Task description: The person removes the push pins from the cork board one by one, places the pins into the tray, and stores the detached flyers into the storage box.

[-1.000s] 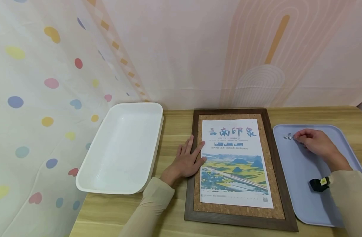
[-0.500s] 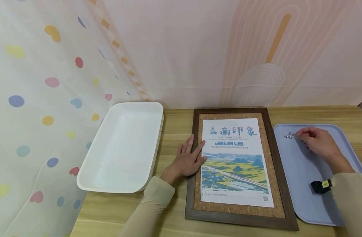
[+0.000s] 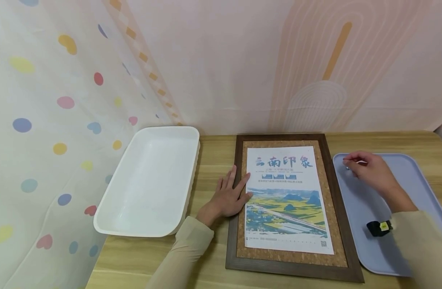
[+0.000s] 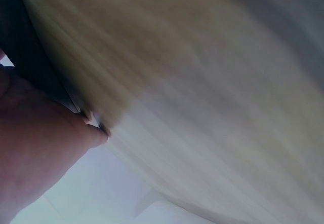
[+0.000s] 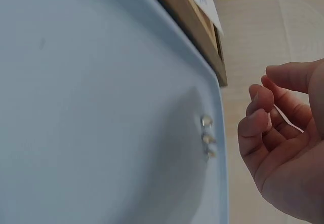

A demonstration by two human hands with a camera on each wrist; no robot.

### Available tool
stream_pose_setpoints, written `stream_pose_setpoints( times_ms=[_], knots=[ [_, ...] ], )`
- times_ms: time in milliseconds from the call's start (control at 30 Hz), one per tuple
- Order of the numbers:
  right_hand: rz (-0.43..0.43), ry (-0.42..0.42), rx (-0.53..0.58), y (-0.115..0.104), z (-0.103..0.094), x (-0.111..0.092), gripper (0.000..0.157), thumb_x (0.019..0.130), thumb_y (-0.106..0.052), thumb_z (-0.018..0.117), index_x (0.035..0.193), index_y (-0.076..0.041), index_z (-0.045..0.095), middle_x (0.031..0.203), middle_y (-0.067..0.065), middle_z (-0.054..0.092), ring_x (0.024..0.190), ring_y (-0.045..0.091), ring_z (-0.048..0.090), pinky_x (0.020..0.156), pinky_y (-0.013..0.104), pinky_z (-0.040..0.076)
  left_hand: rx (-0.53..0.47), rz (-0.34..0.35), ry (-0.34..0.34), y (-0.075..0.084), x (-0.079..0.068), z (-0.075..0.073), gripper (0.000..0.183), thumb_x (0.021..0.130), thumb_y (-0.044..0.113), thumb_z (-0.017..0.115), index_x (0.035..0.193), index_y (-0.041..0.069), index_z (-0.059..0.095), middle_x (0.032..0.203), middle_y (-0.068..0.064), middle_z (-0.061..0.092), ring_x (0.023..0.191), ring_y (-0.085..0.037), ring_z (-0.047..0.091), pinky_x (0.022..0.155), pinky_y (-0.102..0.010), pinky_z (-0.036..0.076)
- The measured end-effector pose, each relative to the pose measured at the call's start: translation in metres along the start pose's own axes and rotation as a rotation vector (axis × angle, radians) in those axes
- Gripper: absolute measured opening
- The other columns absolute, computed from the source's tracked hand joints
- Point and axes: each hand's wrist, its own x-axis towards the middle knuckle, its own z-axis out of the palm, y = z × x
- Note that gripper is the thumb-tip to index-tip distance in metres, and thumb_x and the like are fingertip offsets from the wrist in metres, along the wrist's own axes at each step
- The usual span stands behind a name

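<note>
A printed poster (image 3: 286,172) with a landscape lies on a cork board (image 3: 264,253) framed in dark wood. My left hand (image 3: 226,198) rests spread on the frame's left side, fingertips touching the poster edge; the left wrist view shows part of this hand (image 4: 40,148) beside the dark frame. Over the far left corner of the blue tray (image 3: 365,200), my right hand (image 3: 373,172) pinches thumb against forefinger. The thumbtack between them is hidden by the fingers now. Below, small silver thumbtacks (image 5: 207,137) lie near the tray rim in the right wrist view.
A deep white basin (image 3: 148,180) stands left of the board on the wooden table (image 3: 213,148). Behind the table hangs a patterned cloth (image 3: 224,60). A small black device (image 3: 378,228) with a yellow label sits at my right cuff, above the tray.
The right hand first draws slightly back from the thumbtacks with a silver one at its fingertips, then moves left toward the tray's edge. My left hand stays where it was.
</note>
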Motion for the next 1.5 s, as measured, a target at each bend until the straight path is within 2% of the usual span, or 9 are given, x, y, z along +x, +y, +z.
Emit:
stream_pose_setpoints(
  times_ms=[167, 433, 567, 667, 867, 1000, 1300, 1500],
  knots=[
    [-0.009, -0.039, 0.035, -0.012, 0.015, 0.004, 0.029, 0.103, -0.025, 0.055, 0.113, 0.002, 0.062, 0.088, 0.014, 0.060, 0.064, 0.013, 0.053, 0.055, 0.027, 0.047, 0.000, -0.002, 0.002, 0.000, -0.001, 0.001, 0.064, 0.105, 0.052, 0.030, 0.161, 0.029, 0.009, 0.165, -0.012, -0.018, 0.153, -0.032, -0.008, 0.120, -0.058, 0.001],
    [-0.044, -0.103, 0.068, -0.023, 0.034, 0.010, 0.027, 0.103, -0.021, 0.055, 0.116, 0.002, 0.060, 0.098, 0.018, 0.062, 0.066, 0.013, 0.054, 0.056, 0.027, 0.049, -0.005, -0.007, -0.005, -0.001, -0.001, 0.002, 0.065, 0.105, 0.053, 0.029, 0.161, 0.030, 0.007, 0.164, -0.011, -0.020, 0.153, -0.032, -0.009, 0.120, -0.058, 0.001],
    [-0.050, -0.113, 0.074, -0.025, 0.040, 0.012, 0.026, 0.103, -0.020, 0.055, 0.118, 0.001, 0.059, 0.101, 0.019, 0.063, 0.066, 0.015, 0.054, 0.053, 0.028, 0.048, -0.009, -0.006, -0.005, -0.002, 0.000, 0.003, 0.065, 0.105, 0.053, 0.029, 0.161, 0.030, 0.007, 0.164, -0.010, -0.021, 0.153, -0.031, -0.009, 0.120, -0.058, 0.001],
    [-0.042, -0.104, 0.076, -0.027, 0.044, 0.013, 0.026, 0.102, -0.019, 0.056, 0.119, 0.000, 0.059, 0.105, 0.018, 0.062, 0.071, 0.018, 0.054, 0.056, 0.027, 0.048, -0.008, -0.002, 0.001, -0.003, 0.001, 0.003, 0.065, 0.105, 0.053, 0.029, 0.161, 0.030, 0.007, 0.164, -0.011, -0.020, 0.153, -0.031, -0.008, 0.120, -0.058, 0.001],
    [-0.024, -0.112, 0.075, -0.028, 0.048, 0.015, 0.028, 0.101, -0.019, 0.057, 0.121, 0.000, 0.058, 0.111, 0.017, 0.059, 0.089, 0.024, 0.053, 0.066, 0.022, 0.050, 0.001, -0.006, -0.004, -0.002, 0.001, 0.002, 0.065, 0.105, 0.053, 0.029, 0.161, 0.031, 0.006, 0.164, -0.010, -0.021, 0.153, -0.030, -0.010, 0.120, -0.057, 0.000],
    [-0.010, -0.123, 0.060, -0.028, 0.047, 0.015, 0.028, 0.101, -0.020, 0.057, 0.121, -0.001, 0.059, 0.112, 0.016, 0.060, 0.094, 0.025, 0.053, 0.069, 0.021, 0.049, -0.003, -0.002, -0.001, -0.002, 0.002, 0.002, 0.065, 0.105, 0.052, 0.031, 0.161, 0.030, 0.007, 0.164, -0.011, -0.020, 0.153, -0.031, -0.008, 0.120, -0.057, 0.001],
    [-0.012, -0.139, 0.052, -0.026, 0.046, 0.014, 0.026, 0.101, -0.018, 0.058, 0.121, -0.001, 0.059, 0.108, 0.015, 0.063, 0.093, 0.022, 0.057, 0.072, 0.017, 0.047, 0.003, 0.000, 0.003, -0.002, 0.002, 0.002, 0.065, 0.105, 0.052, 0.031, 0.161, 0.029, 0.009, 0.165, -0.011, -0.019, 0.153, -0.032, -0.008, 0.120, -0.058, 0.001],
    [-0.032, -0.158, 0.076, -0.027, 0.045, 0.011, 0.029, 0.100, -0.019, 0.060, 0.122, 0.000, 0.058, 0.107, 0.015, 0.063, 0.089, 0.017, 0.057, 0.072, 0.019, 0.048, 0.011, 0.004, 0.013, -0.002, 0.002, 0.002, 0.065, 0.105, 0.052, 0.031, 0.161, 0.029, 0.009, 0.165, -0.012, -0.018, 0.153, -0.033, -0.007, 0.120, -0.058, 0.002]
  ],
)
